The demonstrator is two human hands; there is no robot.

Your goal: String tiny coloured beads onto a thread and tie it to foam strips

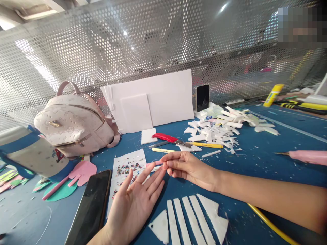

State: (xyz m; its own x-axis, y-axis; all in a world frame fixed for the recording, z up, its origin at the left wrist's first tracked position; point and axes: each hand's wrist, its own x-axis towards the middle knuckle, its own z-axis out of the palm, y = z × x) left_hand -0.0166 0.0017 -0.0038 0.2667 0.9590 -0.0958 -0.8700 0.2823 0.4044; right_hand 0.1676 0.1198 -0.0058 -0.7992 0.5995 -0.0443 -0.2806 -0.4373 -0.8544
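My left hand (136, 206) is held palm up with its fingers stretched out, over the edge of a white paper sheet (120, 163) strewn with small multicoloured bits. My right hand (187, 170) pinches at the left fingertips, thumb against forefinger. A thin pink stick (156, 163) reaches out to the left from that pinch; its other end is hidden by the fingers. Below the hands lie white foam strips (187, 217) with pointed end pieces, set side by side like a fish skeleton. Red-handled pliers (166, 137) and yellow pens (206, 145) are just beyond the right hand.
A black phone (89, 207) lies left of my left hand. Further left are a mug (28, 149), a pale backpack (74, 119) and pink foam shapes (84, 170). White scraps (217, 129) are piled behind. To the right are a pink-handled tool (306, 157) and a yellow cable (270, 224).
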